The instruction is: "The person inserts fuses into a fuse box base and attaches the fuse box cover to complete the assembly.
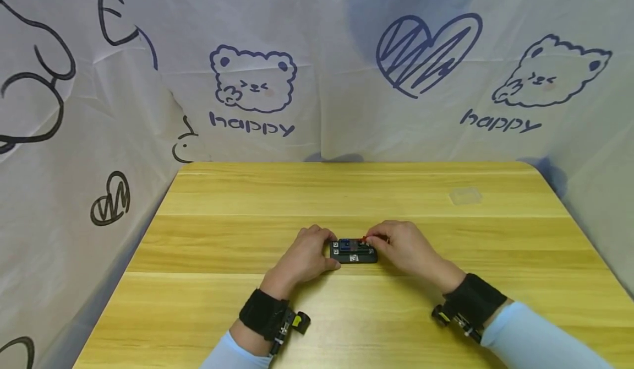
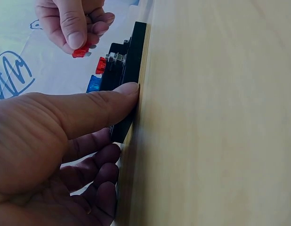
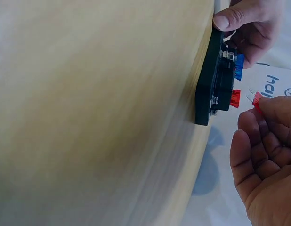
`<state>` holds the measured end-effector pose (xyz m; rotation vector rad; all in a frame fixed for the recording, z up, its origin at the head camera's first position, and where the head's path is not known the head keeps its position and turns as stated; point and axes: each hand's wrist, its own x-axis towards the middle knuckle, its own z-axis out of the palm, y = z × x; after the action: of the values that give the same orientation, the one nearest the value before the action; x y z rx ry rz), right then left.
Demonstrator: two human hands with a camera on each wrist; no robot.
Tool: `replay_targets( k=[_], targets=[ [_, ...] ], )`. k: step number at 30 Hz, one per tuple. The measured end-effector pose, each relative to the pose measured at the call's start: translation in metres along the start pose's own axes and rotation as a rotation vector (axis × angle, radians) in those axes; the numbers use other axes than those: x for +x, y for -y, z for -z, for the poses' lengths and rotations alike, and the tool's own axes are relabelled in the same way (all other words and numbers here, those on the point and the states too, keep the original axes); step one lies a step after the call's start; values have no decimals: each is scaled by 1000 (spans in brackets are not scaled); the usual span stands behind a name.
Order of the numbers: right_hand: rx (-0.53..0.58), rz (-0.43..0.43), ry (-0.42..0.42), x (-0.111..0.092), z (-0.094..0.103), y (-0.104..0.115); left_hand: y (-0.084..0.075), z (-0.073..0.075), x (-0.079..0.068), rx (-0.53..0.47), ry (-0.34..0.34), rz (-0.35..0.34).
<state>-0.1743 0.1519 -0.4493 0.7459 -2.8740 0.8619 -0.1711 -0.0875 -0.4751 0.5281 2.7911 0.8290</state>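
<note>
A black fuse block on a flat base (image 1: 366,259) lies on the table in the middle of the head view. My left hand (image 1: 304,256) grips its left end, thumb along the near side and fingers behind. Between thumb and forefinger, my right hand (image 1: 403,245) pinches a red blade fuse (image 3: 257,101), its metal prongs pointing at the block. In the right wrist view that fuse stands apart from the block. Another red fuse (image 3: 235,98) and a blue fuse (image 3: 239,66) sit in the block, with metal screw terminals (image 2: 118,57) along its side.
The wooden table (image 1: 238,314) ends at a back edge against a white cloth (image 1: 342,104) with drawings. A small clear plastic piece (image 1: 465,195) lies at the back right. Each wrist wears a black strap (image 1: 264,314) with a camera.
</note>
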Motion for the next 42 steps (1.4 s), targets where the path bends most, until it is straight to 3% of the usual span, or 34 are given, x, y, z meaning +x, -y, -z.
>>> replay_targets(
  k=[22, 42],
  targets=[
    [-77, 113, -42, -3, -15, 1, -1, 1, -2, -4, 7, -2],
    [-83, 143, -53, -4, -16, 2, -2, 2, -2, 1, 11, -1]
  ],
)
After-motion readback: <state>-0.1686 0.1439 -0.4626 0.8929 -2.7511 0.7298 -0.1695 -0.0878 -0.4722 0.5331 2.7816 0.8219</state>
